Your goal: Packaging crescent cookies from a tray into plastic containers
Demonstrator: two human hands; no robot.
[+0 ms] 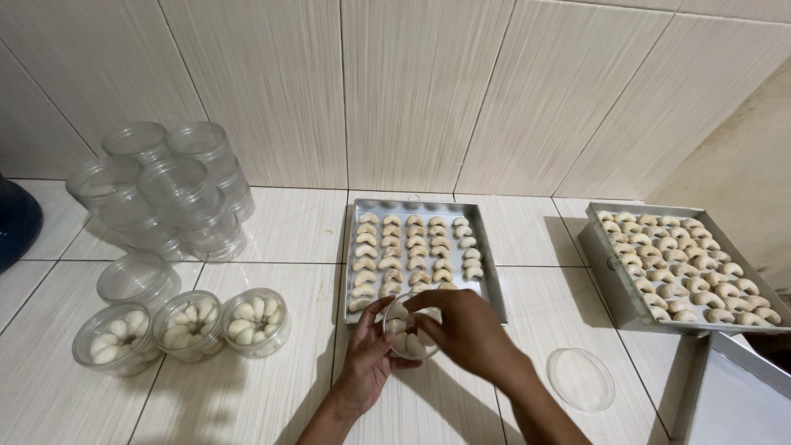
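My left hand (368, 359) cups a small clear round jar (409, 341) partly filled with pale crescent cookies, held just in front of a metal baking tray (492, 282). My right hand (467, 327) reaches over the jar's mouth, fingers bent at a cookie inside it; whether it grips one is hidden. The tray holds rows of the same crescent cookies (414, 247). A clear round lid (580, 378) lies on the tiled floor to the right of my right forearm.
Three filled clear jars (186, 327) stand in a row at the left, an empty one (136, 280) behind them and a stack of several empty jars (169, 186) near the wall. A second cookie tray (616, 289) sits at right, another metal tray (733, 395) at bottom right. Dark blue object (15, 221) at far left.
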